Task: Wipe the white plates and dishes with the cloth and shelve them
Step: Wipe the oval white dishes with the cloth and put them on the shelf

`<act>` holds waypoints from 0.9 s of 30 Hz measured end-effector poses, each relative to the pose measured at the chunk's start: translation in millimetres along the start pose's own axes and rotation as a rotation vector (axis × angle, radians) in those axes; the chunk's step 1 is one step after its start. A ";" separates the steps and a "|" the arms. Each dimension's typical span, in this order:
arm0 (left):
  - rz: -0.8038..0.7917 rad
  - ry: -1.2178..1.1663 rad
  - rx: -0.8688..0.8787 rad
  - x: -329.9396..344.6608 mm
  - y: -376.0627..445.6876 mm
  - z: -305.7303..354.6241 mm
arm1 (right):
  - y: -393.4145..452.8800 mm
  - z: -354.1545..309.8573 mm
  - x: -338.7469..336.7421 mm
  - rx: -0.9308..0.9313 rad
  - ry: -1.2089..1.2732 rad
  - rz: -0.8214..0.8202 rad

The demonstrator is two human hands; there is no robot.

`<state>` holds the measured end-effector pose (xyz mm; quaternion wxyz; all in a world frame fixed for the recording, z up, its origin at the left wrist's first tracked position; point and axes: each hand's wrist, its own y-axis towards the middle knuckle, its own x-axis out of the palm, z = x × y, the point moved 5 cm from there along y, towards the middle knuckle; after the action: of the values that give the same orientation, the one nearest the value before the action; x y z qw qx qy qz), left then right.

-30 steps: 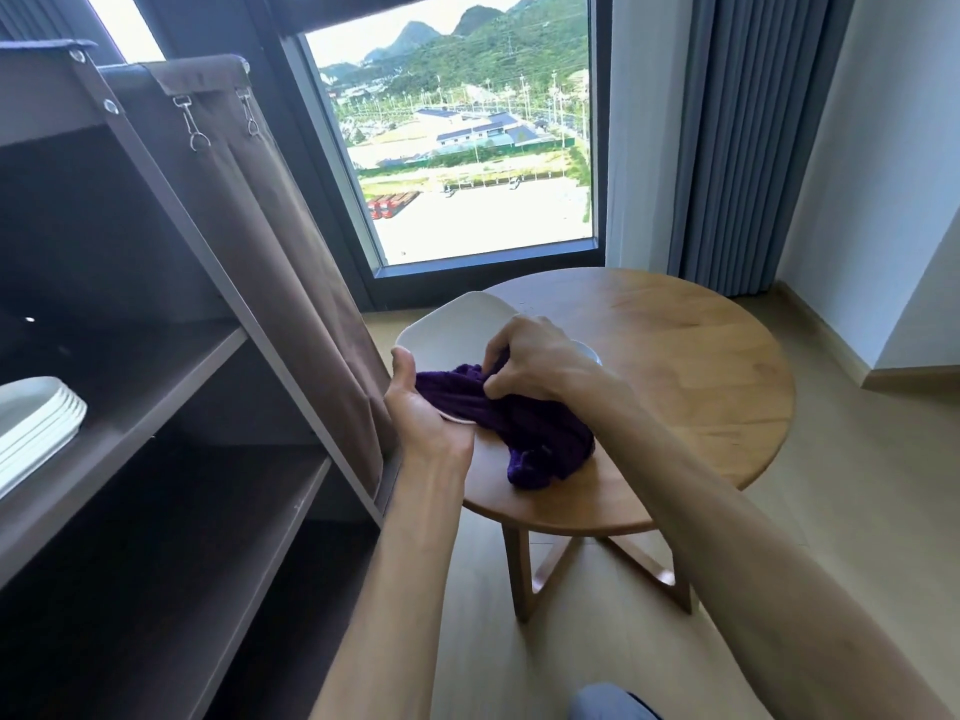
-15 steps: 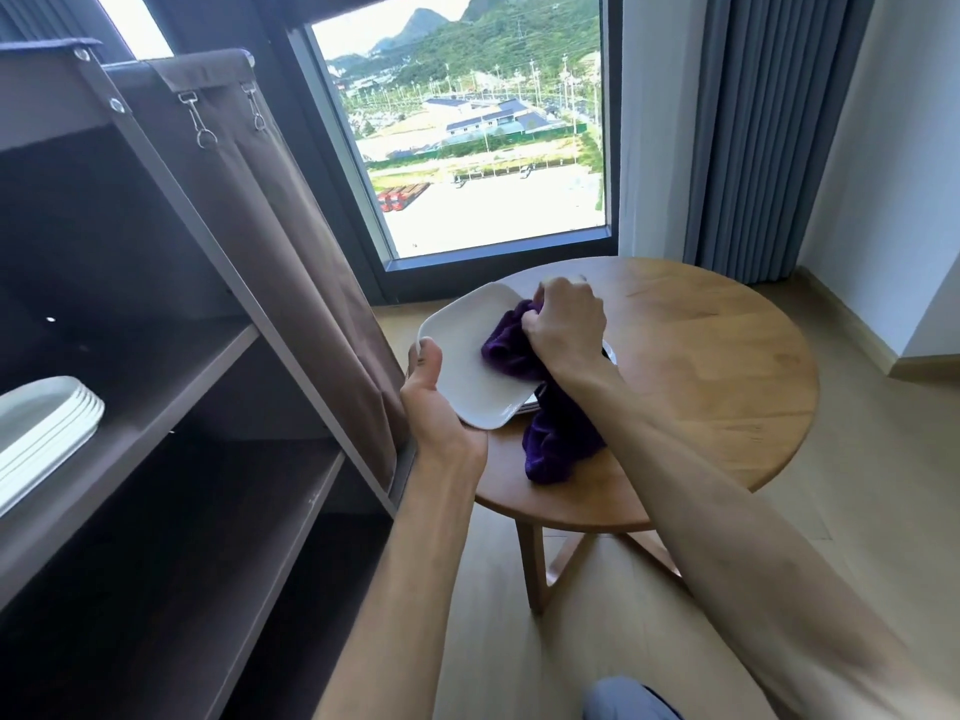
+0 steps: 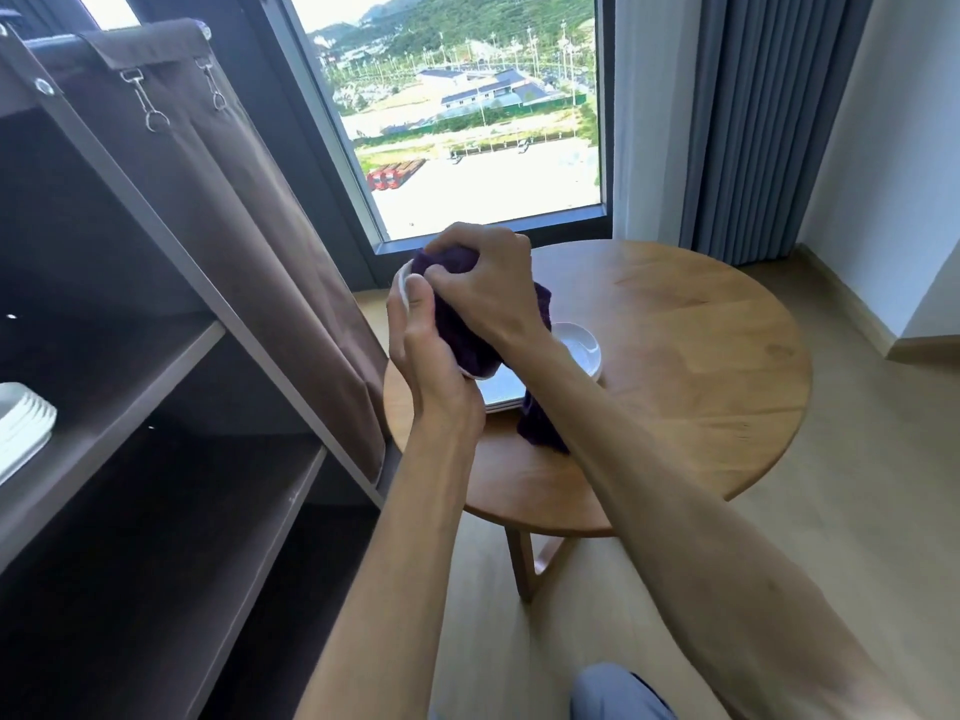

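While both forearms reach out from the near edge, the left hand (image 3: 426,350) grips a plate (image 3: 404,289) tipped nearly on edge above the table's (image 3: 675,366) left edge, thumb pressed on its rim. Curled fingers of the right hand (image 3: 488,293) bunch a purple cloth (image 3: 457,324) against the plate, hiding most of it; one end hangs down to the tabletop. Behind them, a saucer (image 3: 579,348) sits on flat plates (image 3: 501,394), number unclear. One white stack (image 3: 23,423) rests on the shelf (image 3: 130,366) at left, beside a window (image 3: 467,122).
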<state>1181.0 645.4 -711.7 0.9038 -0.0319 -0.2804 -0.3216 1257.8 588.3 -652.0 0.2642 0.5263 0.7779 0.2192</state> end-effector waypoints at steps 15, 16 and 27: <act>0.048 -0.222 -0.303 -4.5 -24.1 -0.8 | -38.4 26.7 -38.3 0.201 -0.301 -0.537; 0.025 -0.174 -0.274 -2.5 -27.3 -0.5 | -35.9 35.6 -47.6 0.232 -0.349 -0.473; 0.247 -0.077 -0.465 -34.7 -20.4 -21.9 | -26.0 120.8 -87.4 0.602 0.892 0.297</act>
<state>1157.3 643.5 -750.9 0.8932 -0.2848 -0.2275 -0.2632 1343.8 505.1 -744.6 -0.2863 0.5389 0.7600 0.2235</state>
